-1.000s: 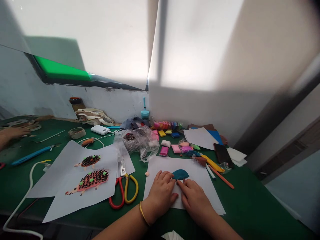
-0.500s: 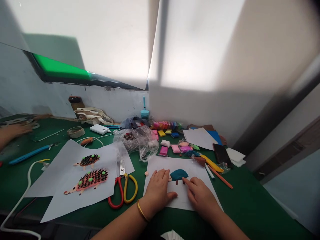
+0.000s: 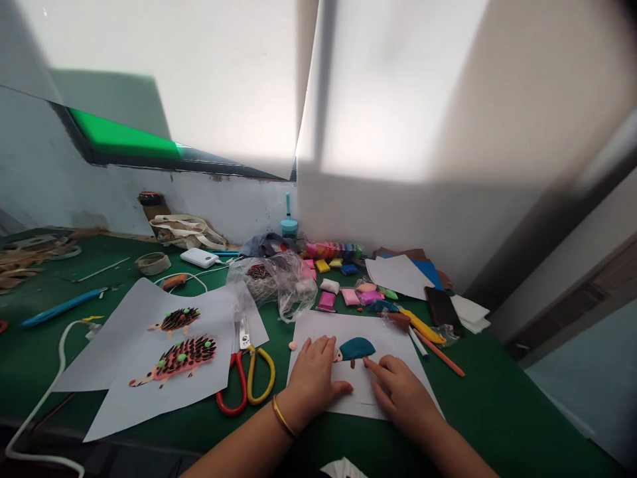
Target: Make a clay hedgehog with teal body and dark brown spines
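A blue clay hedgehog body with a light face lies on a sheet of white paper. Below it sits a short brown clay leg. My left hand rests flat on the paper, fingers spread, the fingertips just left of the hedgehog's face. With its index finger stretched out, my right hand presses at the lower right edge of the body; the fingertip hides what lies under it. The other right fingers curl loosely. A small peach clay ball lies by the paper's left edge.
Scissors and sheets with two finished-looking hedgehogs lie to the left. Behind are clay packets, a plastic bag and a power bank. Markers and a phone are at right.
Another person's hand at the far left has gone out of view. My two hands stay nearly where they were, the right fingertip still at the hedgehog's lower edge.
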`<state>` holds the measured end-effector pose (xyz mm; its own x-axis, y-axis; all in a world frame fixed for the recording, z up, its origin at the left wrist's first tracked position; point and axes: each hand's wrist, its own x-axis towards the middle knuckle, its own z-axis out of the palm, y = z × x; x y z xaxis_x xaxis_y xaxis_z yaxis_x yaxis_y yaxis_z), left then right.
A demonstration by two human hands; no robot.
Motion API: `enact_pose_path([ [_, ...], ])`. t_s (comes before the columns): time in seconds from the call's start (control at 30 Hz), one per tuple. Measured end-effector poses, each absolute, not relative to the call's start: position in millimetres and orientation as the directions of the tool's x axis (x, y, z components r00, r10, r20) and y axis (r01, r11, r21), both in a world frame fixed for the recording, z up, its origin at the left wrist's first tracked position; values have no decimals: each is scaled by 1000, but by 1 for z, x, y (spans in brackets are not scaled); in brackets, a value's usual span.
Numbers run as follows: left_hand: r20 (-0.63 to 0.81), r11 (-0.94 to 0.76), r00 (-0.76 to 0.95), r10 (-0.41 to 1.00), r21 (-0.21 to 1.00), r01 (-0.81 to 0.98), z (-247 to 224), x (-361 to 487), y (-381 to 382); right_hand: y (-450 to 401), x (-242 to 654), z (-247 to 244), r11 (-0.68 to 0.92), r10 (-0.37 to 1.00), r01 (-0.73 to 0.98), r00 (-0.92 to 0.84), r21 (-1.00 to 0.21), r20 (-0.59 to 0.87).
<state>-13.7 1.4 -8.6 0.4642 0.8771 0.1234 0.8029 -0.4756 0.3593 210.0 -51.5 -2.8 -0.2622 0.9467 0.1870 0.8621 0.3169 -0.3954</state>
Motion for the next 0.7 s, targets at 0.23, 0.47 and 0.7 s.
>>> enact_pose_path([
  [0.23,64,-484,502,863,394,782,4,-23,11,-48,220,0,134,991,888,-129,-440,42],
  [0.47,63,-510,539,840,430,745,7,-28,15,-42,214,6,239,970,899,-240,-367,43],
  [0.7,69,-518,544,836,424,742,3,-29,15,-37,212,1,276,961,900,-263,-336,86],
])
